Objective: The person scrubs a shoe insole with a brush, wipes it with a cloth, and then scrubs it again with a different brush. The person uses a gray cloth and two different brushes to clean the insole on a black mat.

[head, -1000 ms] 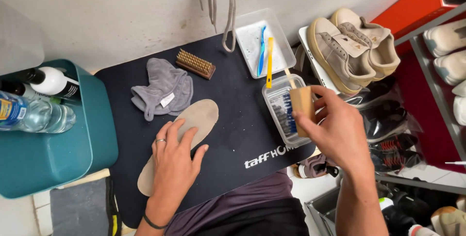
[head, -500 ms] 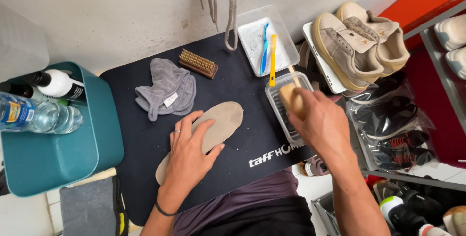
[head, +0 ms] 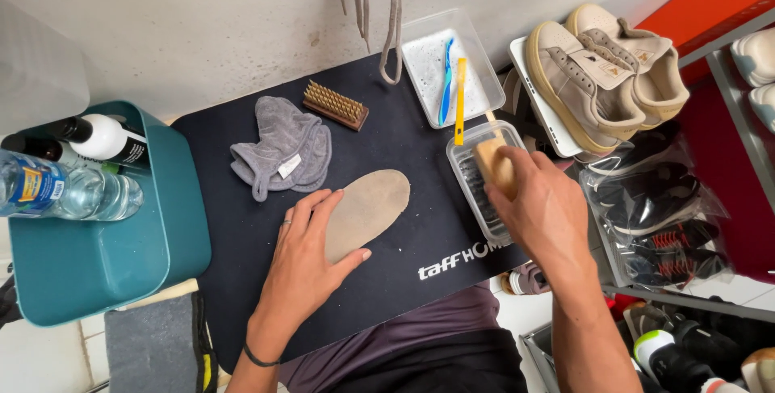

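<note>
- Tan insole (head: 370, 209) flat on a dark mat (head: 242, 223), pinned at its near end under the left hand (head: 311, 257), fingers spread and pressing down, not curled around anything.
- Wooden brush (head: 496, 165) clasped in the right hand (head: 545, 214), fingers wrapped tight around its block, held over a small clear tub (head: 468, 191) just right of the insole.
- Beyond the right-hand grip: a shallow clear tray (head: 420, 58) carrying a blue toothbrush (head: 446, 78), with a yellow-handled brush (head: 460, 98) across its rim.
- Beyond the left-hand grip: a crumpled grey cloth (head: 282, 155), and just past it a brown bristle brush (head: 335, 105) lying bristles up.
- Far side of the right hand: a pair of beige sneakers (head: 601, 70) on a white tray, dark shoes in plastic bags (head: 654, 207) below them.
- Well left of the left hand: a teal bin (head: 97, 256) with a water bottle (head: 69, 191) and a white-capped bottle (head: 101, 138).
- Grey laces (head: 379, 5) hanging above the mat's far edge.
</note>
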